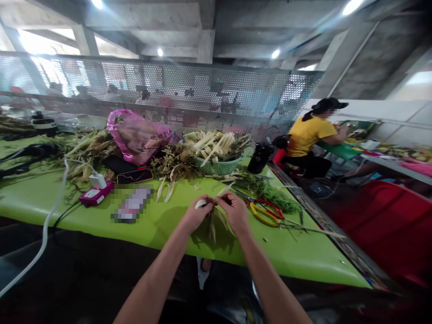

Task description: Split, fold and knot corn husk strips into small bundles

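Both of my hands meet over the near part of the green table (pixel 40 198). My left hand (pixel 195 213) is closed around a pale leaf strip bundle (pixel 212 222), whose dry ends hang down between my wrists. My right hand (pixel 236 211) pinches the same bundle from the right side, with a pale strip sticking up above the fingers. Red and yellow scissors (pixel 265 211) lie on the table just to the right of my right hand.
A green basket (pixel 219 167) of pale leaves stands behind my hands, beside a pink plastic bag (pixel 137 135) and heaps of husks. A phone, charger and white cable lie at left. A black bottle (pixel 259 157) stands at right. A person in yellow (pixel 310 139) sits beyond.
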Motion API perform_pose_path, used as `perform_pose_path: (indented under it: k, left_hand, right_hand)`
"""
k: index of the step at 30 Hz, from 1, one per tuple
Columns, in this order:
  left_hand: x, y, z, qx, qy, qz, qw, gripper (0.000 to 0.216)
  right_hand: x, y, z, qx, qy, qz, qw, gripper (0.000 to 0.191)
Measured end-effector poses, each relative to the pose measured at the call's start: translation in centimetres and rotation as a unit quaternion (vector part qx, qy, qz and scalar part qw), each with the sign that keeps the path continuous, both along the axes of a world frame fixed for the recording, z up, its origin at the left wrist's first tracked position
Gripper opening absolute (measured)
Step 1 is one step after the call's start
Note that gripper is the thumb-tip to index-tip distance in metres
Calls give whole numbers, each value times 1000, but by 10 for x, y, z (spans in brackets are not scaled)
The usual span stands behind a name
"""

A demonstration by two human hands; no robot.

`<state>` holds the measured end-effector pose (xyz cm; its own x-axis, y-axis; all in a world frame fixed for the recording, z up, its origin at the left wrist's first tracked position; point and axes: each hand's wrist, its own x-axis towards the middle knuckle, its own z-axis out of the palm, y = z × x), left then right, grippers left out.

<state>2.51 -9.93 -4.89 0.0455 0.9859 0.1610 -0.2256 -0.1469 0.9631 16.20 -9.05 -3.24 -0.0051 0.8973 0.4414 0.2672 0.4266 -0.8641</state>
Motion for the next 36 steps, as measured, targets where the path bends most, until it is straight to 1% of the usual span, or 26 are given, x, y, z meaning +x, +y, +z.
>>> perform_pose_path:
  k: [2,5,9,12,14,16,17,19,20,21,24,25,27,29,31,34,36]
  left_hand:
    - [0,0,0,-13,4,-11,1000,12]
    - [-2,1,1,-30,-8,-5,1000,17]
    - [-6,2,5,-77,-90,18,993,30]
    - [-9,4,6,-104,-142,25,984,34]
    - [-10,5,5,-114,-176,27,977,34]
    - [-10,7,3,-121,-207,31,970,33]
    - [-10,7,3,-124,-220,34,967,32]
    - [-10,8,2,-129,-242,41,961,32]
    - [-10,8,2,-130,-253,44,958,32]
    - [-10,8,2,-129,-263,45,955,33]
    - [-9,8,4,-113,-294,47,948,37]
    - [-9,8,5,-108,-304,48,945,38]
    - [-8,8,6,-106,-323,41,939,40]
    - [-7,8,7,-118,-338,34,933,41]
    - [-7,7,7,-129,-349,28,928,42]
    - [-7,7,6,-135,-355,24,925,44]
    - [-8,7,5,-131,-354,26,925,44]
  right_hand:
    - [-1,2,-1,6,12,-13,1000,17]
    - [0,5,-1,-19,27,4,999,20]
    - [2,6,-4,-85,52,67,993,29]
    - [3,3,-6,-87,22,65,994,23]
    - [3,1,-6,-63,-24,40,997,18]
    - [4,-1,-4,5,-100,-5,995,14]
    - [4,-3,-2,55,-141,-34,988,13]
    - [4,-6,1,157,-210,-83,961,21]
    - [3,-8,2,192,-238,-89,948,25]
    - [1,-10,3,214,-262,-82,938,27]
    - [-7,-17,4,233,-335,-6,913,28]
    - [-9,-19,3,232,-358,21,904,30]
    - [-15,-22,2,221,-397,49,889,38]
    - [-19,-24,1,221,-424,55,876,41]
    - [-21,-24,0,233,-441,56,865,40]
    - [-24,-25,0,259,-450,56,853,34]
    - [-24,-25,1,282,-437,53,853,27]
